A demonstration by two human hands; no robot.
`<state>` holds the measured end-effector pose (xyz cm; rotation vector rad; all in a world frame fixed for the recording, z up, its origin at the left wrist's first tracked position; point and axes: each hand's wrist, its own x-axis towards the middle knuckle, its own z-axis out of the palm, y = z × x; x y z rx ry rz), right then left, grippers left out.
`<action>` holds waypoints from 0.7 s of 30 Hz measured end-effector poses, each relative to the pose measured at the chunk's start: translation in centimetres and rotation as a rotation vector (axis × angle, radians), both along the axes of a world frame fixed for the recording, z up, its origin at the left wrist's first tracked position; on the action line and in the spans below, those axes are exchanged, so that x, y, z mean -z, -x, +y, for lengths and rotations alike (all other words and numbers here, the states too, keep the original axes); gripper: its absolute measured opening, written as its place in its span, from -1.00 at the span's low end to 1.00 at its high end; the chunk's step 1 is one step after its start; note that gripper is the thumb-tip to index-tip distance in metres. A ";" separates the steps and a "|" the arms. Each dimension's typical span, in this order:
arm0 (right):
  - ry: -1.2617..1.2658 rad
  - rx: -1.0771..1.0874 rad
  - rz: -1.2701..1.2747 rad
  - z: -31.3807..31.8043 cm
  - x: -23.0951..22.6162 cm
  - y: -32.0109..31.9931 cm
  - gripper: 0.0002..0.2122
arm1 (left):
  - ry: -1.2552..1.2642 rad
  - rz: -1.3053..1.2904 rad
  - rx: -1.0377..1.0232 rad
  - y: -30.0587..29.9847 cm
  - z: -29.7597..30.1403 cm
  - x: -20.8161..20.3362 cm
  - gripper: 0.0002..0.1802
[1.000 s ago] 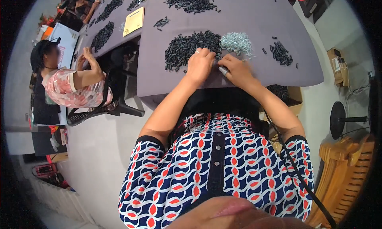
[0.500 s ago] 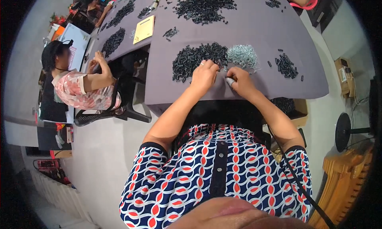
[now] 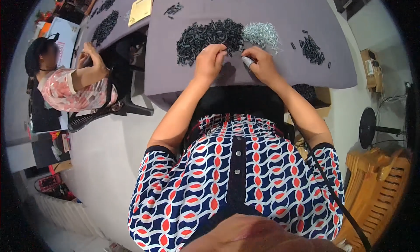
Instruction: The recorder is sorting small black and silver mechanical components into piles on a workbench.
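Observation:
A broad heap of small black tube-shaped pieces [image 3: 197, 39] lies on the cloth in front of me. Against its right side rests a smaller heap of thin silvery metal pieces [image 3: 261, 34]. My left hand [image 3: 210, 63] is at the near edge of the black heap, thumb and forefinger pinched together; whatever they hold is too small to make out. Just below the silvery heap, my right hand [image 3: 262, 64] has its fingers curled into a pinch, with a grey wrapping on one digit. What it grips is hidden. A small gap separates the two hands.
A grey cloth covers the table [image 3: 306, 74]. Another pile of black pieces [image 3: 312, 49] sits to the right, and a yellow booklet [image 3: 141, 9] lies far left. A co-worker [image 3: 70, 83] in a black cap sits at left. An open carton [image 3: 323, 98] stands below the table edge.
The whole view has shifted, so the table sits higher in it. My left hand has drawn back slightly from the black heap, and the gap between my hands has widened a little.

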<state>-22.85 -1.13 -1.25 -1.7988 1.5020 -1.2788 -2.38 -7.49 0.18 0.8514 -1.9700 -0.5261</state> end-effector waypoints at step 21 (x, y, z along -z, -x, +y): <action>-0.069 0.005 0.019 1.1 0.0 0.3 -0.85 | -0.598 0.201 0.086 -2.1 5.0 1.8 -0.86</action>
